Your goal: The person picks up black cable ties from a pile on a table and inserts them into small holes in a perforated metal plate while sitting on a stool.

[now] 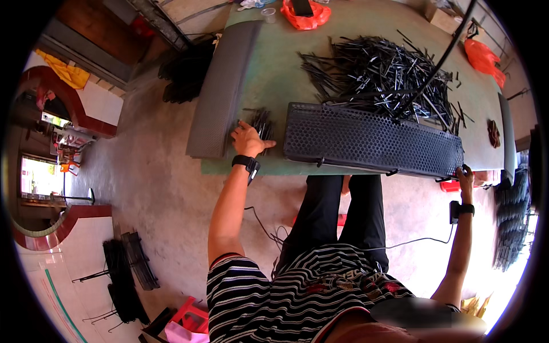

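Note:
A long black perforated panel (372,137) lies along the near edge of the green table (280,68). My right hand (466,178) has its fingers closed at the panel's right corner. To the left, my left hand (247,140) rests with thumb stretched out and fingers apart, beside a small bunch of thin black strips (262,123). Its fingertips are close to the edge of a tall grey mesh-like sheet (220,97), which lies lengthwise on the table's left side. Behind the panel spreads a large heap of black strips (394,74).
A thin black pole (443,57) slants over the heap. Red plastic bags (306,17) and a clear cup (268,14) sit at the table's far side. A cable (412,244) crosses near my legs. Black parts (186,71) stand on the floor at left.

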A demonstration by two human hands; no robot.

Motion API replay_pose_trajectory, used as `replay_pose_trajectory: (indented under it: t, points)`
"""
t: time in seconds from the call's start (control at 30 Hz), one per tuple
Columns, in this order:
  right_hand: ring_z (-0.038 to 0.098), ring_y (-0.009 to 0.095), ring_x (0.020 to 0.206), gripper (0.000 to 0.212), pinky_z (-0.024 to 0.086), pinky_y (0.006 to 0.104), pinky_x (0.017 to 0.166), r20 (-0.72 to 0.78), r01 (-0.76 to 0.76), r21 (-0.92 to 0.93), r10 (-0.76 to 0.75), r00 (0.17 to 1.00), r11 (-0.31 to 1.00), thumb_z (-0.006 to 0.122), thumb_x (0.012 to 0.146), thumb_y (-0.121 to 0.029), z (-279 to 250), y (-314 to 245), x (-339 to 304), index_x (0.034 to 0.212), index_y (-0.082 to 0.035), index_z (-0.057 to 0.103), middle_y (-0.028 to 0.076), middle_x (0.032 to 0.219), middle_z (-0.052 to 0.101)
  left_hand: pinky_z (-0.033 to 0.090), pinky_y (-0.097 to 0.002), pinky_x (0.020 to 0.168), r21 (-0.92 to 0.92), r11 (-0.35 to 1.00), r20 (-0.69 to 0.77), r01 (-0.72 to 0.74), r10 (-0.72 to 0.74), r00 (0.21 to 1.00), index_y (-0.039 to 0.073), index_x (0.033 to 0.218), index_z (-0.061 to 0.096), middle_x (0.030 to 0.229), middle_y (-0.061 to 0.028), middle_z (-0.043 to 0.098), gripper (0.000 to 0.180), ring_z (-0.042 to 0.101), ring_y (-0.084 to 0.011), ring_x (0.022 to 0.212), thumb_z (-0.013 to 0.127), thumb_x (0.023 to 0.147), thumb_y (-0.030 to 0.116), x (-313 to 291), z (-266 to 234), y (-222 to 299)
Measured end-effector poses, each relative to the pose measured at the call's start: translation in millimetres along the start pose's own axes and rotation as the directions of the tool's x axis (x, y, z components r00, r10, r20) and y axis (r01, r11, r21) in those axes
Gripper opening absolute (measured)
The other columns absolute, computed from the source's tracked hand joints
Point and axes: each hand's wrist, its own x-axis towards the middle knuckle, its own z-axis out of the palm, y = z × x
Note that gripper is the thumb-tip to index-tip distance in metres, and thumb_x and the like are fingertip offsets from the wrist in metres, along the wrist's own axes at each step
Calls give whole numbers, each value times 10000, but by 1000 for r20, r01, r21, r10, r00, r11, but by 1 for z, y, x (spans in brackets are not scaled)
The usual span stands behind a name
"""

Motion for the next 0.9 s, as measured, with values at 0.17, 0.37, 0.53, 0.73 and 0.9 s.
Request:
replay_pose_trajectory:
  t: [0.17,0.37,0.53,0.73,0.9]
  points:
    - [562,220,956,448,450,336,796,-155,262,-274,-311,937,925,644,798,-140,-43,6,3,1215,-52,507,179,1057,592,432,-420,915,-69,997,4,-19,19,1000,-66,1231,390,1244,-204,427,835,414,-355,1160,806,574,238,19,11,8]
    - [550,246,1050,345,419,361,902,-150,510,-135,-527,837,849,582,838,-106,-23,-214,-87,1177,-54,545,125,1142,581,509,-398,779,-89,996,-32,-17,14,999,-7,943,622,1026,-193,597,420,579,-335,965,763,590,171,19,7,14]
    - [545,256,1039,305,404,339,917,16,648,48,-649,760,760,560,788,-2,33,-330,-151,1093,11,569,145,1083,581,526,-406,677,-60,988,-140,-141,131,981,11,774,665,837,-198,648,215,639,-341,810,714,589,110,13,3,13]
    - [566,317,940,300,461,361,801,229,727,196,-752,619,658,616,742,9,99,-387,-184,1040,15,585,180,1015,558,515,-421,662,-52,972,-186,-230,217,958,14,741,647,794,-210,641,162,627,-371,787,669,590,68,19,6,8]
    - [562,344,867,277,464,375,732,326,768,321,-826,460,555,611,764,-28,142,-437,-186,1032,24,571,196,977,548,500,-429,643,-262,933,-278,-246,171,945,10,774,597,736,-199,629,182,620,-378,751,641,613,82,30,11,-15]
